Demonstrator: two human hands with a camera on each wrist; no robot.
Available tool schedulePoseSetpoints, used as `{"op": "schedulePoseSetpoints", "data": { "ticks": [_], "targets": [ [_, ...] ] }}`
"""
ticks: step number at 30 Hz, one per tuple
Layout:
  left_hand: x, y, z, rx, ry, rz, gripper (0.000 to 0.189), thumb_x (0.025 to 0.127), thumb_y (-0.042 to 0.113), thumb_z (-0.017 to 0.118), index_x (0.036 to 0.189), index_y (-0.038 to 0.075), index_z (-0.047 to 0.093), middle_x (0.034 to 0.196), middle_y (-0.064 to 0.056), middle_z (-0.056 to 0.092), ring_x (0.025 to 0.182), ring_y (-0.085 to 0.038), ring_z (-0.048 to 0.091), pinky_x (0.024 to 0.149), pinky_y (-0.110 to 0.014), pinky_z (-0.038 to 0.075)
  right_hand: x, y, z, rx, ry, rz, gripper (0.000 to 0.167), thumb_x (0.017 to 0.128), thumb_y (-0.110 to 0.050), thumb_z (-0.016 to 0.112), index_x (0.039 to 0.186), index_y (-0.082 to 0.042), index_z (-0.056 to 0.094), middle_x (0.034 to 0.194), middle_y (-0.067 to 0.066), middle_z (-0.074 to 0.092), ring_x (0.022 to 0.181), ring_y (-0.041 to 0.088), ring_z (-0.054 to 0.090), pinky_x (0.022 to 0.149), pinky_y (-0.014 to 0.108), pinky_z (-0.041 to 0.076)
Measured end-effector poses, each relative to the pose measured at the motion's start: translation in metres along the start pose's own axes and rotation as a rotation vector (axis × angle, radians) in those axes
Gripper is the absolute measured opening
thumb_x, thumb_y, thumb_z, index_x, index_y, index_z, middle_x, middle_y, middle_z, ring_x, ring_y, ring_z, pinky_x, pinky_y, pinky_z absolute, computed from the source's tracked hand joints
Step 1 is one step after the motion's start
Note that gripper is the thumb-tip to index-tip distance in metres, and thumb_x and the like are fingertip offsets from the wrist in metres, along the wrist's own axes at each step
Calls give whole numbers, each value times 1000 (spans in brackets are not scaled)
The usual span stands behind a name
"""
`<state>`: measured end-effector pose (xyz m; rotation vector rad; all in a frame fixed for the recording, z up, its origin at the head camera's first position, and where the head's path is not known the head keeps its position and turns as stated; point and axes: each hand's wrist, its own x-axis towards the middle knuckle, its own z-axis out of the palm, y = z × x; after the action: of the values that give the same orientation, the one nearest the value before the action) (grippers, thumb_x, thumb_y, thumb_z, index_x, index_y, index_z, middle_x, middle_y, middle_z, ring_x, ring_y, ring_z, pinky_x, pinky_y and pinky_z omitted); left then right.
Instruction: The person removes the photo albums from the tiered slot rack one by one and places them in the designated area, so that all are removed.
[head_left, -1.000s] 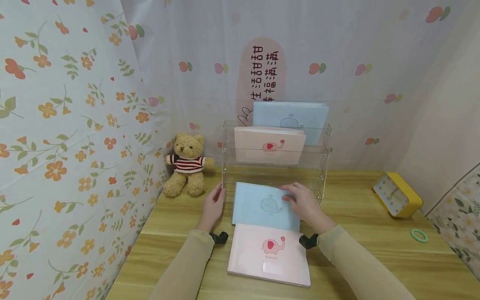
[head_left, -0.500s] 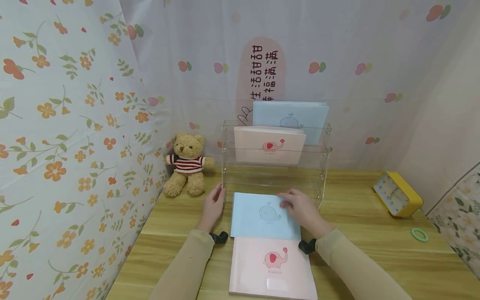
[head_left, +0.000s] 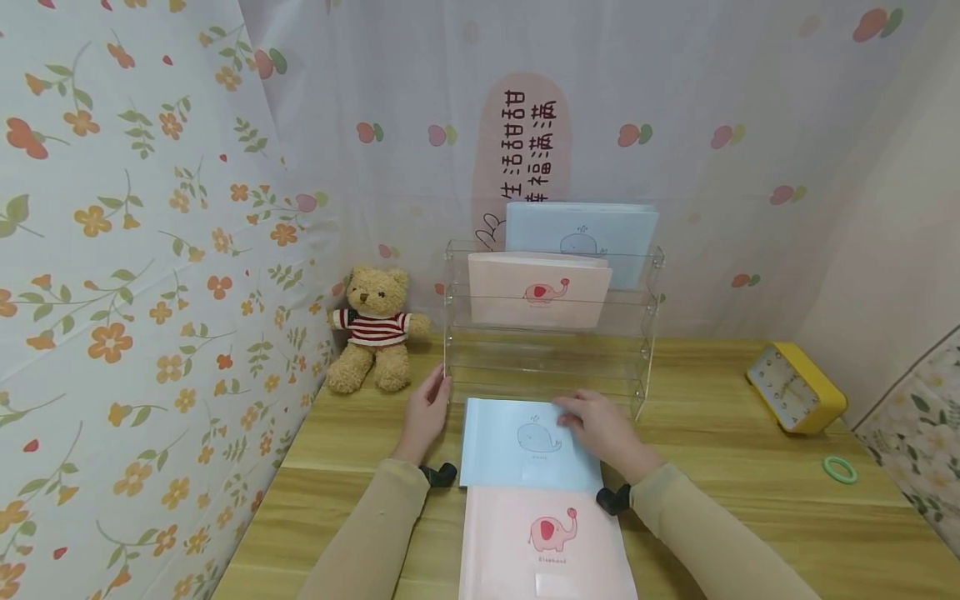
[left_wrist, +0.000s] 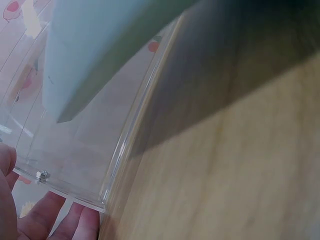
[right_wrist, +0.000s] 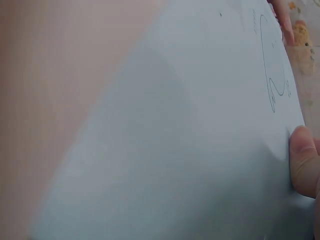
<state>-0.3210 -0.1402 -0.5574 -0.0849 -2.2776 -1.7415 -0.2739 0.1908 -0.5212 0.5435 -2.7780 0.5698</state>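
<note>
A pale blue book with a whale drawing (head_left: 517,446) lies flat on the wooden table (head_left: 720,433), just in front of a clear acrylic rack (head_left: 637,367). My right hand (head_left: 596,421) rests on the book's upper right part with its fingers laid flat. In the right wrist view my thumb (right_wrist: 302,160) presses on the blue cover (right_wrist: 200,150). A pink elephant book (head_left: 547,542) lies against the blue book's near edge. My left hand (head_left: 429,408) touches the rack's left front corner with straight fingers (left_wrist: 65,222).
The rack holds a blue book (head_left: 592,229) on its back tier and a pink book (head_left: 536,292) on the middle tier. A teddy bear (head_left: 372,329) sits left of it. A yellow clock (head_left: 795,387) and a green ring (head_left: 838,469) lie at the right.
My right hand has slid the blue book toward me, away from the rack. The pink book has moved nearer too, partly out of the frame's bottom. My left hand has stayed put.
</note>
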Motion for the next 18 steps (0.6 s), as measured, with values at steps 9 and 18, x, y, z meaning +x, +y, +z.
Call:
{"op": "schedulePoseSetpoints", "data": {
  "ticks": [9, 18],
  "targets": [
    [1, -3, 0, 2, -2, 16, 46, 115, 26, 62, 157, 9, 62, 152, -23, 68, 141, -39, 67, 119, -54, 55, -1, 2, 5, -5, 1, -13, 34, 95, -19, 87, 129, -16, 83, 111, 8, 80, 102, 31, 75, 90, 50, 67],
    [1, -2, -1, -8, -9, 14, 46, 114, 25, 63, 157, 8, 62, 151, -24, 67, 141, -40, 67, 120, -55, 54, -2, 1, 8, 4, -17, -26, 36, 95, -17, 87, 130, -15, 83, 118, 11, 81, 111, 36, 77, 98, 54, 66]
  ]
}}
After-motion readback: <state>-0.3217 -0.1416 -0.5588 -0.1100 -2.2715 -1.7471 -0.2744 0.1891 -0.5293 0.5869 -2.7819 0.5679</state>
